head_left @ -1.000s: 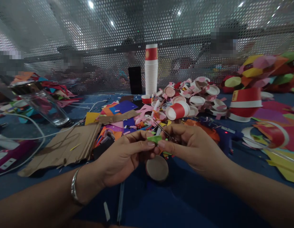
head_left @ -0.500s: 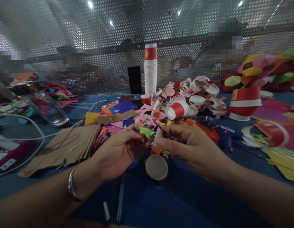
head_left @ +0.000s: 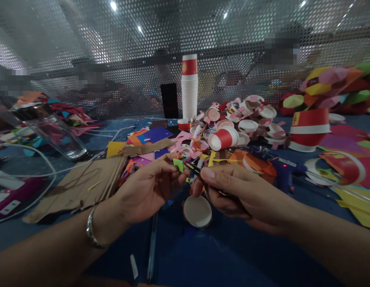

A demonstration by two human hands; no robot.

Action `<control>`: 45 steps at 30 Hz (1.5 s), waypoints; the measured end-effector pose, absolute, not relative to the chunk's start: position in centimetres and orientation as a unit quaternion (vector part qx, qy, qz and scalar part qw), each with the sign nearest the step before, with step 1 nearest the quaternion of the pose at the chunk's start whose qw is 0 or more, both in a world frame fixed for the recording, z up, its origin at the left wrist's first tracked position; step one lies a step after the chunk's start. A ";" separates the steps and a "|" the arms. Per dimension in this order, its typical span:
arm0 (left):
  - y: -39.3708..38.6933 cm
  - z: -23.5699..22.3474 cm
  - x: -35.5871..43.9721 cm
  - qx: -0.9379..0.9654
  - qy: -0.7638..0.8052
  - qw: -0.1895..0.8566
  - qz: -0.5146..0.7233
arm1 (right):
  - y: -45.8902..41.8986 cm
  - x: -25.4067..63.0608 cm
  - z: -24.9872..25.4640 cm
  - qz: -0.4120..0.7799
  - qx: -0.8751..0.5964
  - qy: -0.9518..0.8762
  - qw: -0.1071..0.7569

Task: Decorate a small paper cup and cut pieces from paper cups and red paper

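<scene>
My left hand (head_left: 153, 185), with a silver bangle at the wrist, pinches a small green piece of paper (head_left: 178, 164) between thumb and fingers. In my right hand (head_left: 235, 187) is a pair of scissors (head_left: 193, 167); its dark narrow blades point left at the green paper, and the handles are mostly hidden by my fingers. Just below both hands a round pale cup base (head_left: 198, 211) faces up on the blue table. Bright paper scraps lie behind my fingertips.
Behind the hands stand a tall paper cup stack (head_left: 189, 91) and a black phone (head_left: 169, 100). Cut cup pieces (head_left: 247, 125) pile up at centre right. A flat cardboard sheet (head_left: 80, 185), a glass bottle (head_left: 59, 133) and white cables lie left. A glue gun (head_left: 282, 171) lies right.
My right hand has turned, and the scissor blades now show beside the green paper. The paper has tilted and shifted slightly left in my left hand.
</scene>
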State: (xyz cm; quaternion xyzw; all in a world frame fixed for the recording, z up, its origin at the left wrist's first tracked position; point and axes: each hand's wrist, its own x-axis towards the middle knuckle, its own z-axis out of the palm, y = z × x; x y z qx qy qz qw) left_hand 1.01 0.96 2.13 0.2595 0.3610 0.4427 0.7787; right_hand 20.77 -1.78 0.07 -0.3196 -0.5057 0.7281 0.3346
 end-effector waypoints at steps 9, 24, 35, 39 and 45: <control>1.0 2.1 0.9 0.267 0.369 0.770 0.447 | -1.7 20.8 0.2 0.727 -0.318 -0.505 0.341; 1.0 1.9 1.0 0.354 0.350 0.739 0.454 | -1.7 20.9 0.3 0.732 -0.314 -0.500 0.340; 0.7 0.8 0.1 0.606 0.307 0.540 0.497 | -1.7 20.9 0.3 0.746 -0.311 -0.491 0.325; 0.2 1.1 0.1 0.645 0.305 0.524 0.466 | -1.8 20.9 0.2 0.758 -0.309 -0.486 0.306; -0.4 1.5 0.4 0.674 0.299 0.509 0.444 | -1.9 21.0 0.3 0.766 -0.307 -0.485 0.289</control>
